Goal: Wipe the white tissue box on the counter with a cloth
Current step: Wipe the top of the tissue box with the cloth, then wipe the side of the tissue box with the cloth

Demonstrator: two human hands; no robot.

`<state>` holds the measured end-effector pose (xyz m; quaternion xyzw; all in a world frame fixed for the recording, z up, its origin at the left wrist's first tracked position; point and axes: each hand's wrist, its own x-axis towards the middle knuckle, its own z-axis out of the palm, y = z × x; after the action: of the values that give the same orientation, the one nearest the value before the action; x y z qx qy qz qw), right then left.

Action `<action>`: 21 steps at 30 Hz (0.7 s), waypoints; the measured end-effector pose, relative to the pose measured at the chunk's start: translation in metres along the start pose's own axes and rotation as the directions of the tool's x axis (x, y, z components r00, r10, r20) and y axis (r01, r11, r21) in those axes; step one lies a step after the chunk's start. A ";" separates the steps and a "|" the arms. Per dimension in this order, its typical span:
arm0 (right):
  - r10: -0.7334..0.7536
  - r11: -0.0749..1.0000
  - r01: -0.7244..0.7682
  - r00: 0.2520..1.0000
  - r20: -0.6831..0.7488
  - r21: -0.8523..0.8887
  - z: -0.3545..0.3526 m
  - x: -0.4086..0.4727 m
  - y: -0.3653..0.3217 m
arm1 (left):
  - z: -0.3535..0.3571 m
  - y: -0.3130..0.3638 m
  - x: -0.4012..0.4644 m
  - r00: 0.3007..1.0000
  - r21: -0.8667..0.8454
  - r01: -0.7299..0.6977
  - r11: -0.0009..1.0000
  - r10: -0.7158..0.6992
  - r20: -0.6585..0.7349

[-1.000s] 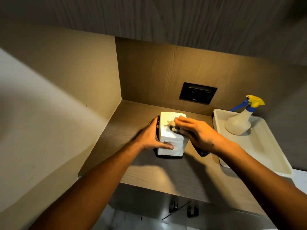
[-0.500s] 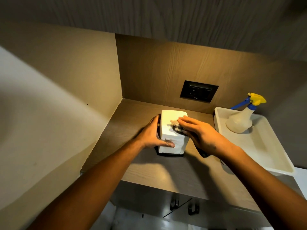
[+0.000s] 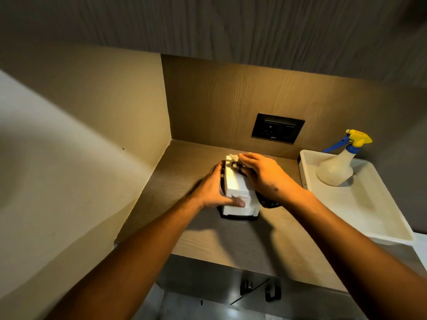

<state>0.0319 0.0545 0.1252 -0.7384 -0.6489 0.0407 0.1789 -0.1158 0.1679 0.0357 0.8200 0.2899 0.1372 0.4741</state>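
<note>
The wiping is under way: the left hand [image 3: 213, 192] clamps the white tissue box [image 3: 238, 192] on the surface [image 3: 184, 167] near the corner, the right hand [image 3: 263, 174] presses a dark cloth [image 3: 268, 202] across its top, and next comes the sides

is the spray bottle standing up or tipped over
Standing up. The spray bottle sits on its base in the white tray, with its yellow and blue trigger head on top.

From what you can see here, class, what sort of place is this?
Probably a pantry or kitchenette nook: a wood-look counter under an overhead cabinet, a wall socket, and a spray bottle in a white tray.
</note>
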 end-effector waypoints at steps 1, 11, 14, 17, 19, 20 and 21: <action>-0.013 1.000 0.014 1.000 0.016 -0.003 0.002 0.007 -0.005 | 0.000 0.000 -0.001 1.000 0.001 -0.003 1.000 0.003 0.002; 0.233 0.969 -0.226 0.971 -0.060 0.094 -0.008 0.025 0.010 | -0.001 0.002 -0.001 1.000 0.021 0.001 1.000 -0.001 -0.007; 0.312 0.930 -0.277 0.943 -0.117 0.243 -0.006 -0.003 0.020 | -0.001 0.004 -0.003 1.000 0.001 0.022 1.000 -0.022 0.011; 0.544 0.707 -0.326 0.818 -0.187 0.628 -0.003 -0.039 0.025 | -0.008 0.008 -0.006 0.997 0.018 0.050 0.999 -0.051 0.063; 0.694 0.512 -0.339 0.704 -0.148 0.790 0.004 -0.068 0.024 | -0.018 0.013 -0.004 0.986 0.073 0.088 0.993 -0.097 0.132; 0.749 0.439 -0.362 0.652 -0.113 0.823 0.010 -0.082 0.022 | -0.024 0.017 -0.002 0.982 0.100 0.105 0.989 -0.119 0.145; 0.782 0.400 -0.388 0.616 -0.090 0.830 0.017 -0.094 0.020 | -0.031 0.022 0.000 0.983 0.117 0.110 0.987 -0.126 0.134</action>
<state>0.0316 -0.0351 0.0864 -0.7653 -0.1902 0.1840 0.5867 -0.1237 0.1808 0.0706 0.8337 0.3110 0.0346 0.4551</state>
